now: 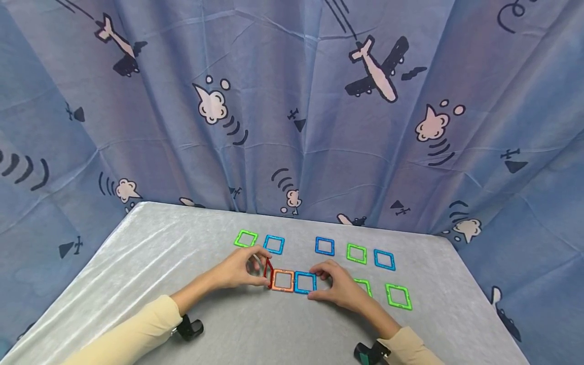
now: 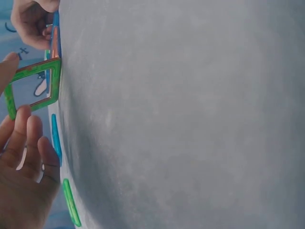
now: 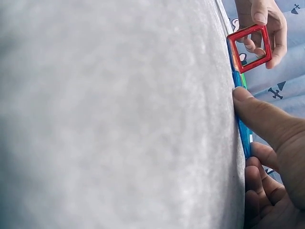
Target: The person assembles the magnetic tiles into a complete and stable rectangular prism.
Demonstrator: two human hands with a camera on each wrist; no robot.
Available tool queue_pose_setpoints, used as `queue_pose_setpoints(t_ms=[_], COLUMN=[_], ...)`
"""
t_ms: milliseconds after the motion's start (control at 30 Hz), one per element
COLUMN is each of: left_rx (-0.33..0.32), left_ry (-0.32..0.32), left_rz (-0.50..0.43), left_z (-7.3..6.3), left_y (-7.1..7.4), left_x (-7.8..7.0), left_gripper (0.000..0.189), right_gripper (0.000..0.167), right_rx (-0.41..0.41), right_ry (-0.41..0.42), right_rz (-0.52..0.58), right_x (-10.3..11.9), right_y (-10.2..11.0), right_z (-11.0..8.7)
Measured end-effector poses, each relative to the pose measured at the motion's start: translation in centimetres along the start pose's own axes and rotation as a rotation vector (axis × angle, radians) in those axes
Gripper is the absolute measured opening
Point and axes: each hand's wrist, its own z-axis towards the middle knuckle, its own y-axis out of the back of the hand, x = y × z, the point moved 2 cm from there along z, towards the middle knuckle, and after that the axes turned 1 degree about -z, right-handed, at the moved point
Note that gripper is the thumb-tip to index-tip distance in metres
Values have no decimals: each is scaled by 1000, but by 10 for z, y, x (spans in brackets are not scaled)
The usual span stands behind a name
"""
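My left hand (image 1: 239, 267) pinches an upright square magnetic tile frame (image 1: 268, 274) between thumb and fingers. It looks red in the head and right wrist views, but the face in the left wrist view is mostly green (image 2: 55, 86); I cannot tell if two tiles are stacked. It stands at the left edge of a flat orange magnetic tile (image 1: 283, 289). Joined to the orange one's right side lies a blue magnetic tile (image 1: 305, 291). My right hand (image 1: 342, 288) holds that blue tile, with the thumb (image 3: 257, 112) at its near right corner and fingers at the far one.
Behind the left hand lie a green tile (image 1: 246, 232) and a blue tile (image 1: 274, 236). Several more green and blue tiles (image 1: 384, 251) lie behind and right of the right hand, one partly hidden by it. A patterned curtain (image 1: 292, 101) hangs behind the grey-white table (image 1: 237, 334).
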Motion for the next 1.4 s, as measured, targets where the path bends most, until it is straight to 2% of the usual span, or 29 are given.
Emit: queue_pose_setpoints(t_ms=[833,1133,1400], left_rx=[-24,-22,-18], left_ry=[-24,18,19], left_rz=[-6,-60,-40], left_z=[-4,-3,-1], left_y=[-3,-4,-3], left_x=[1,2,1], left_gripper=[56,56,55], right_gripper=[51,52,53], right_rx=[7,6,27], right_ry=[15,14,18], right_rz=[-16,-7,-3], right_x=[0,1,1], right_y=[2,2,3], right_z=[-2,-1,0])
